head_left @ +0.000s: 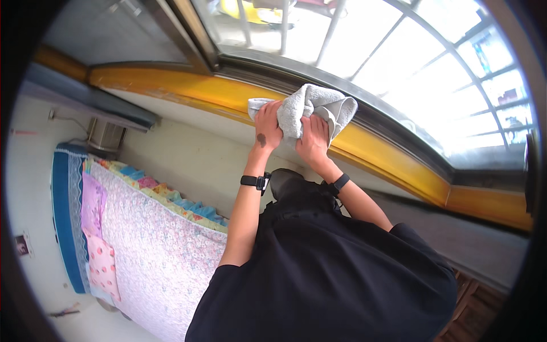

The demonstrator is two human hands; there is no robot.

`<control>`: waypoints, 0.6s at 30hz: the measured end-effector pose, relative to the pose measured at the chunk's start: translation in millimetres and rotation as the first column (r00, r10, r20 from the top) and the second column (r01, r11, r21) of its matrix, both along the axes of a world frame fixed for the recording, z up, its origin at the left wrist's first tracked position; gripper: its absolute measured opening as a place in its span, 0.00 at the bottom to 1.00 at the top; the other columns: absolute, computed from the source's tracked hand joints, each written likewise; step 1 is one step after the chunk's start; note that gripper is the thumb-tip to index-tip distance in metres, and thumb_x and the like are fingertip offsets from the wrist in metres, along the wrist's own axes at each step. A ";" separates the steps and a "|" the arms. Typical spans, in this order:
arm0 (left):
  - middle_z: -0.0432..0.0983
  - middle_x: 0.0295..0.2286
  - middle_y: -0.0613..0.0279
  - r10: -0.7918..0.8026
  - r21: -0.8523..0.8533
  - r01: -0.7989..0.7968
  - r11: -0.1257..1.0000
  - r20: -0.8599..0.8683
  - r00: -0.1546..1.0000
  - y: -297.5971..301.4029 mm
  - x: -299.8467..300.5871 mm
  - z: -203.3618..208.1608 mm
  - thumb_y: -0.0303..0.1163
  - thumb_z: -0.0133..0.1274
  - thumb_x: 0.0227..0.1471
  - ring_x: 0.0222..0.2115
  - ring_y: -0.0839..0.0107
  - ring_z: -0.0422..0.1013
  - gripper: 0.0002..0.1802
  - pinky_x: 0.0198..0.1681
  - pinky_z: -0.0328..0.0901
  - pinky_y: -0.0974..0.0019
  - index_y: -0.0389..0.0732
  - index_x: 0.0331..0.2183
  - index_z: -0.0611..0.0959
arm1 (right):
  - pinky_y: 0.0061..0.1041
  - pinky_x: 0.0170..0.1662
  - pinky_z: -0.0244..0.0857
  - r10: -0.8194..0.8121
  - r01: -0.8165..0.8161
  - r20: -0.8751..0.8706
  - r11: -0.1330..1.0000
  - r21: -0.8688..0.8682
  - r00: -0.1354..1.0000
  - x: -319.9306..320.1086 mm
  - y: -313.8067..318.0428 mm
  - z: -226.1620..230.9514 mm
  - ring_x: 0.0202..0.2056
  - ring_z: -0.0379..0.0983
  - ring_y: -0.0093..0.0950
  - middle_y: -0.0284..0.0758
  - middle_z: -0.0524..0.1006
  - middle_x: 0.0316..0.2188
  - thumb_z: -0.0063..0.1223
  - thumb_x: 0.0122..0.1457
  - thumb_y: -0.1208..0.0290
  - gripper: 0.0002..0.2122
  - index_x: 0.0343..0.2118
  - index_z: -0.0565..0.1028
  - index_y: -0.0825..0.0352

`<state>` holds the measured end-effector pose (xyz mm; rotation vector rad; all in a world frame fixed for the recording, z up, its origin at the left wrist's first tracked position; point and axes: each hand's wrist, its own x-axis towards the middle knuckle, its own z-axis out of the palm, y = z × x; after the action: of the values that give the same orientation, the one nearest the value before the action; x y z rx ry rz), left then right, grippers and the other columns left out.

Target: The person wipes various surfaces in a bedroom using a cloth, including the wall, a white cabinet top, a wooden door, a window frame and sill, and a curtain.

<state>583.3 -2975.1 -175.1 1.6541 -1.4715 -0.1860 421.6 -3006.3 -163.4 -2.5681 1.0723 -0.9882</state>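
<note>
A light grey cloth (310,102) lies bunched over the yellow wooden window sill (188,89), against the dark window track. My left hand (268,124) grips the cloth's left part, fingers curled into it. Close beside it, my right hand (313,139) holds the cloth's lower right folds, thumb and fingers closed on the fabric. Some fingertips of both hands are hidden in the cloth. Each wrist wears a black band.
A barred window (387,62) runs along the far side, with a dark-framed pane (122,34) at the left. Below to the left stands a bed with a floral sheet (156,233), pillows (101,262) and a blue headboard (67,216). A metal box (105,135) sits by the wall.
</note>
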 end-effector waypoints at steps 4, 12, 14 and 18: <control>0.73 0.49 0.58 0.094 -0.009 -0.094 0.996 -0.014 0.995 -8.9 54.3 -3.1 0.31 0.46 0.52 0.54 0.54 0.63 0.22 0.57 0.55 0.52 0.43 0.50 0.75 | 0.45 0.57 0.52 0.048 -0.047 -0.066 0.999 0.018 0.997 64.8 -7.2 -5.4 0.50 0.62 0.47 0.47 0.67 0.42 0.52 0.39 0.78 0.25 0.46 0.68 0.70; 0.73 0.49 0.58 0.180 0.018 -0.179 0.984 -0.066 0.981 -5.8 190.2 -6.9 0.35 0.47 0.55 0.54 0.54 0.63 0.22 0.58 0.55 0.52 0.44 0.52 0.75 | 0.49 0.58 0.51 0.151 -0.144 -0.146 0.988 0.058 0.978 202.5 -4.7 -9.7 0.51 0.60 0.53 0.53 0.66 0.45 0.55 0.39 0.75 0.27 0.47 0.66 0.77; 0.75 0.45 0.55 0.161 0.005 -0.163 0.987 -0.169 0.972 -3.5 221.9 -5.6 0.35 0.48 0.54 0.50 0.52 0.67 0.19 0.56 0.59 0.54 0.44 0.48 0.78 | 0.50 0.58 0.51 0.185 -0.175 -0.132 0.981 0.079 0.974 230.7 0.5 -7.6 0.51 0.60 0.54 0.54 0.66 0.45 0.55 0.39 0.73 0.27 0.46 0.65 0.78; 0.76 0.43 0.51 -0.023 -0.009 0.022 1.000 -0.537 0.843 -0.5 269.3 -4.4 0.32 0.47 0.54 0.46 0.52 0.69 0.18 0.51 0.63 0.57 0.41 0.47 0.78 | 0.49 0.56 0.53 0.237 -0.220 -0.137 0.967 0.126 0.962 281.7 6.8 -10.5 0.50 0.61 0.53 0.53 0.66 0.44 0.58 0.39 0.69 0.26 0.42 0.66 0.77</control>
<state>852.6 -2975.6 -179.5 1.4236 -1.0553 -0.6123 703.3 -2999.4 -173.9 -2.6346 0.8114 -0.6699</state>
